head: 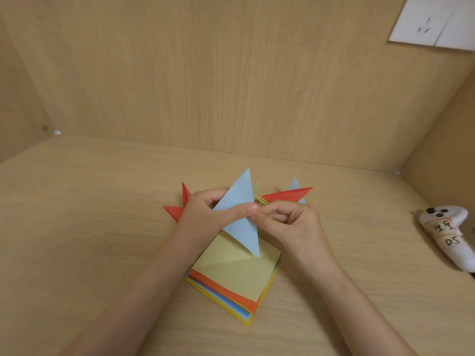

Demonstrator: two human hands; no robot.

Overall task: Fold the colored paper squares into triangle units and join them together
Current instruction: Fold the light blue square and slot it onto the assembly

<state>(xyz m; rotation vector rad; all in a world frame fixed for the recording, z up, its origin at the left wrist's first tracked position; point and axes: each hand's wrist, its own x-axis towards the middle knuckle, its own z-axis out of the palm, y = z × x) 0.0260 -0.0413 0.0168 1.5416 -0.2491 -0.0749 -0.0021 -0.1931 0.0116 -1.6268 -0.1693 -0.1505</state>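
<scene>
A light blue folded paper triangle (240, 214) stands on edge above the desk, one tip up and one tip down. My left hand (205, 214) grips its left side, thumb across the front. My right hand (288, 219) pinches its right edge with curled fingers. Below lies a stack of coloured paper squares (231, 281) with a creased pale yellow sheet on top. Behind the hands sit folded units: red points (177, 209) at the left, a red unit (288, 195) and a blue tip (294, 185) at the right, partly hidden.
A white handheld controller with taped labels (447, 232) lies at the right edge of the wooden desk (90, 227). Wooden walls close the back and both sides. A white sheet (434, 21) hangs on the wall at the upper right.
</scene>
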